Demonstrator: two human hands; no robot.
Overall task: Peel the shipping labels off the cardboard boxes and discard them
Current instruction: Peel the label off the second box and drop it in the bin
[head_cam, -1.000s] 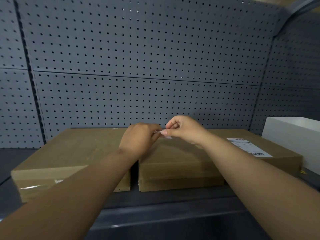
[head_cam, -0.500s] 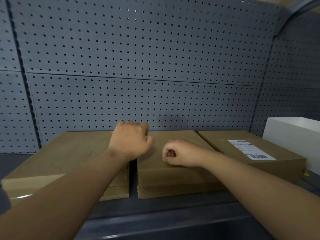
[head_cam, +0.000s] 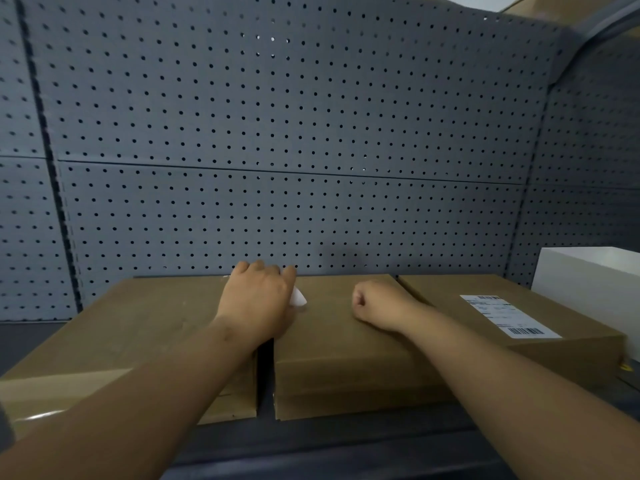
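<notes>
Rightmost, barcoded shipping label (head_cam: pixel 509 317), text unreadable; left hand (head_cam: pixel 258 303) fingers around white scrap (head_cam: pixel 298 297), right hand (head_cam: pixel 377 304) fisted.

Matt brown cardboard boxes (head_cam: pixel 346 344); glossy tape (head_cam: pixel 62 389) on the leftmost; white paper label (head_cam: pixel 507 315); matt grey perforated pegboard (head_cam: pixel 277 133).

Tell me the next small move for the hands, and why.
Probably carry the white scrap in the left hand off to discard it. The middle box top looks bare, and only the right box shows a shipping label.
</notes>
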